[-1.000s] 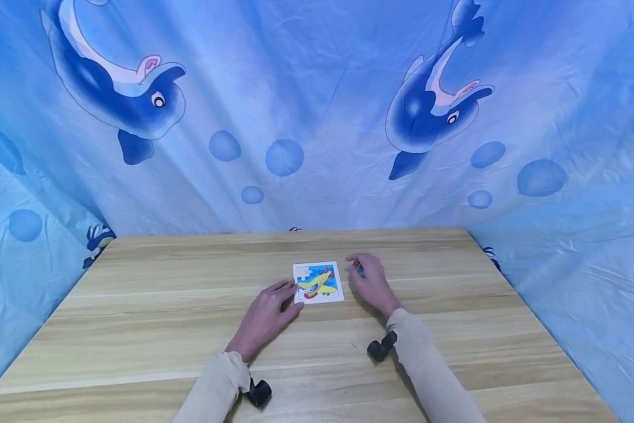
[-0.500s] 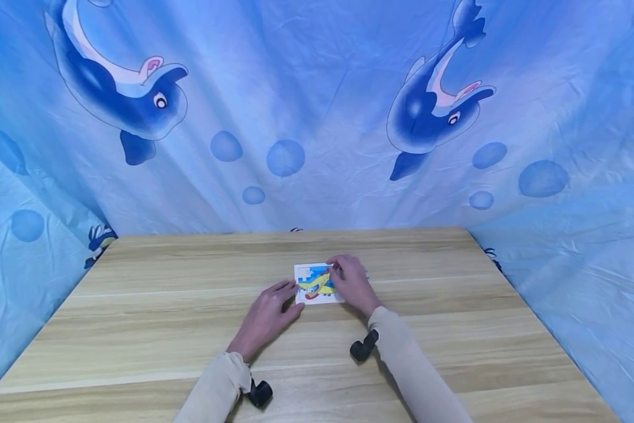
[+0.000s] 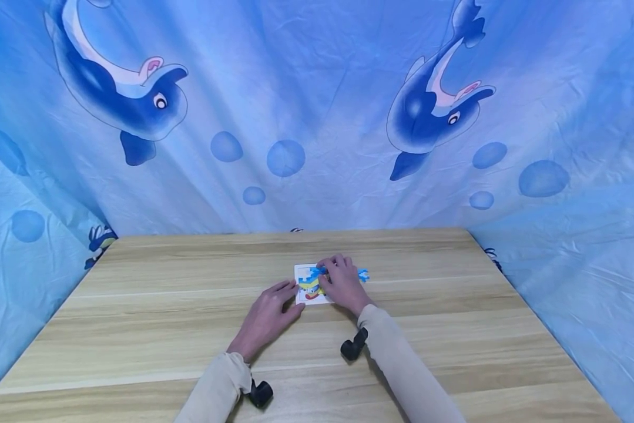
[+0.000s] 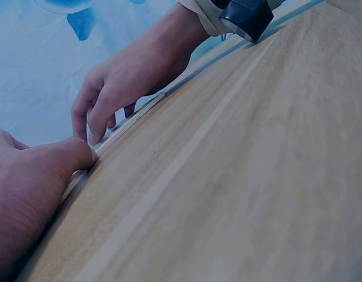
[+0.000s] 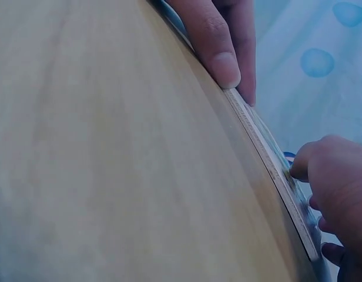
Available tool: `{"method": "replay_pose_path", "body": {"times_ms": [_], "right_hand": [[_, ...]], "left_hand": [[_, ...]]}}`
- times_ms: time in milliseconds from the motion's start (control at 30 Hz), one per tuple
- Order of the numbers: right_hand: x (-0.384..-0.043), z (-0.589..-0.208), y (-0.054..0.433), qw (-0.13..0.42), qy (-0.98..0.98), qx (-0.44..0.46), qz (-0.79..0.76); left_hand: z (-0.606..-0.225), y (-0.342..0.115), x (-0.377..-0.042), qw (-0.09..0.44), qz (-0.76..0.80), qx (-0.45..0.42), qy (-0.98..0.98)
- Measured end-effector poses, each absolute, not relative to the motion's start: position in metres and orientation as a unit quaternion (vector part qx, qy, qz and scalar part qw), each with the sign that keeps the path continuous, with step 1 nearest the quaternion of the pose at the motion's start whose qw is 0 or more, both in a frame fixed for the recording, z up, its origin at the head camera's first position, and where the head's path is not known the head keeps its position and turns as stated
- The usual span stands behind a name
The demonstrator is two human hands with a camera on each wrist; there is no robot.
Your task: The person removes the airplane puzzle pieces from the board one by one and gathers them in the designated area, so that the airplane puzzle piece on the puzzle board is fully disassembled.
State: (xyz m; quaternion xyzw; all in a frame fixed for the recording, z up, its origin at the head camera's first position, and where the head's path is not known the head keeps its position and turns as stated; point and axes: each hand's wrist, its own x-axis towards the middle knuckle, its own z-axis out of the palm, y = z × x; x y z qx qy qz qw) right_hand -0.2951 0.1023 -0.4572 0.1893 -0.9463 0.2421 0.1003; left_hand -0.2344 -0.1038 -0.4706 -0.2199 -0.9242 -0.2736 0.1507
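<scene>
A small square jigsaw puzzle (image 3: 304,296) with a white frame and a yellow airplane on blue lies flat on the table. My left hand (image 3: 266,314) rests at its near left corner, thumb and fingertips touching the edge; the right wrist view shows the left thumb (image 5: 225,67) on the puzzle's rim (image 5: 269,155). Over the puzzle, my right hand (image 3: 344,285) has curled fingers and seems to pinch a blue puzzle piece, mostly hidden beneath them. Its fingertips reach down to the board in the left wrist view. The puzzle's right part is covered by that hand.
Just right of the puzzle, more blue puzzle pieces (image 3: 364,274) lie on the wooden table (image 3: 190,329). Blue cloth with dolphins (image 3: 317,117) hangs behind and on both sides. Small black cameras (image 3: 260,393) sit on both wrists.
My right hand has moved left from beside the puzzle to above it, uncovering blue pieces on the table. The left hand stays at the puzzle's corner.
</scene>
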Motion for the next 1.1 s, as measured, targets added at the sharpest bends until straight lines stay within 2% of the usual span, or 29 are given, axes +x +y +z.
{"method": "replay_pose_path", "body": {"times_ms": [1100], "right_hand": [[-0.298,-0.4549,0.0991,0.097,-0.95,0.186,0.233]], "left_hand": [[-0.4696,-0.1034,-0.2339,0.142,-0.279,-0.213,-0.926]]}}
